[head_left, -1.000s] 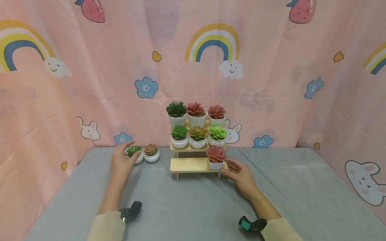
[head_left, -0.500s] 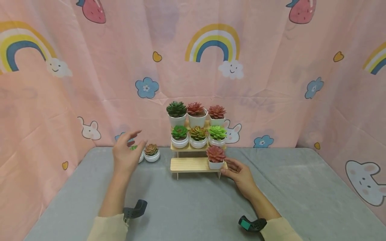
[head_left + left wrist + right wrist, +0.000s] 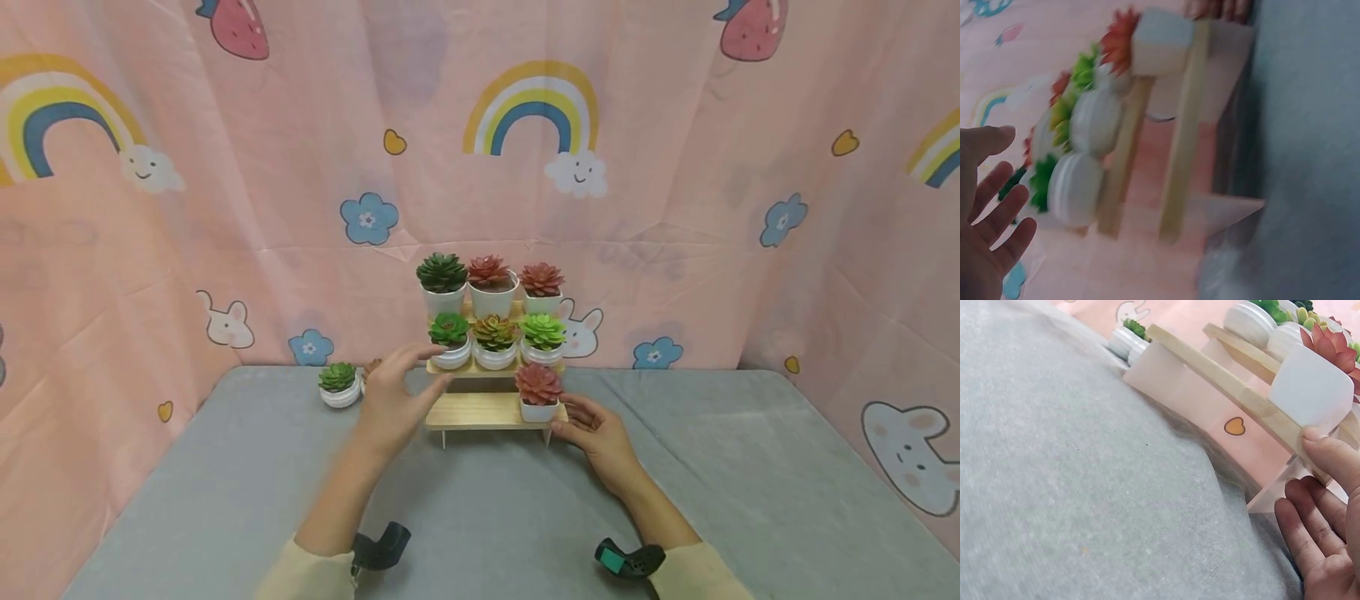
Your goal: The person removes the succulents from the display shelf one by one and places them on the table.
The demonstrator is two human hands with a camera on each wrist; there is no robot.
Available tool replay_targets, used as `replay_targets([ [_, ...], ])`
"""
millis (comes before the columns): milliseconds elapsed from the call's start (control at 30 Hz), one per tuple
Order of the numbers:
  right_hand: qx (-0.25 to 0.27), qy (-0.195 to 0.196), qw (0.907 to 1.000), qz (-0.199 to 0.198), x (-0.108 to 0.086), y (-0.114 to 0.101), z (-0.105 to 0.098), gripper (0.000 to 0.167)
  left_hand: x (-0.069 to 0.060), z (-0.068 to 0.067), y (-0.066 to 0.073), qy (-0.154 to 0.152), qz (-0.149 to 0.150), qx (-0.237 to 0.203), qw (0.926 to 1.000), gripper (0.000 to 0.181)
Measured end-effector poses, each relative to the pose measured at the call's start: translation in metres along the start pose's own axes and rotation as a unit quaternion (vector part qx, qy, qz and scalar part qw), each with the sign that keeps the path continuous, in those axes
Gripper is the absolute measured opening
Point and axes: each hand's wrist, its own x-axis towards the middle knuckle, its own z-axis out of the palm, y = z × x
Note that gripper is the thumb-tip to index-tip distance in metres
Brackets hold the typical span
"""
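Note:
A three-tier wooden plant stand (image 3: 472,410) holds small potted succulents on its tiers. On its bottom tier, at the right end, sits a red succulent in a square white pot (image 3: 538,392). My right hand (image 3: 606,448) holds the right end of that tier, thumb at the edge beside the pot and fingers below. My left hand (image 3: 393,404) hovers before the stand's left side, fingers spread and holding nothing. In the head view its fingertips overlap a green succulent (image 3: 450,332) on the middle tier; the left wrist view has them apart from the pots (image 3: 1075,187).
Left of the stand, a green potted succulent (image 3: 339,385) stands on the grey tabletop (image 3: 225,467). A brown succulent (image 3: 372,367) beside it is mostly hidden by the left hand. Behind the table hangs a pink patterned curtain (image 3: 300,250).
My left hand has left the two potted succulents on the table and moved right to the stand, carrying nothing. The right hand stays at the stand's end.

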Motion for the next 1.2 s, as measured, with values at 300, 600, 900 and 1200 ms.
replay_targets([
  [300,0.0,0.001,1.0,-0.007,-0.001,0.001,-0.001,0.055,-0.009,0.035,0.0,-0.14,0.029,-0.003,0.9897,0.051],
  [600,0.002,-0.006,0.9999,-0.014,-0.001,0.002,-0.001,0.056,-0.016,0.047,-0.001,-0.236,0.023,-0.02,0.9712,0.068],
  [900,0.012,-0.02,0.9994,-0.023,0.001,0.001,0.002,0.056,-0.012,0.051,0.004,-0.261,-0.016,-0.018,0.9651,0.076],
  [1200,0.02,-0.017,0.9993,-0.027,-0.003,0.003,-0.003,0.055,-0.003,0.066,0.015,-0.308,-0.038,-0.035,0.9501,0.08],
])
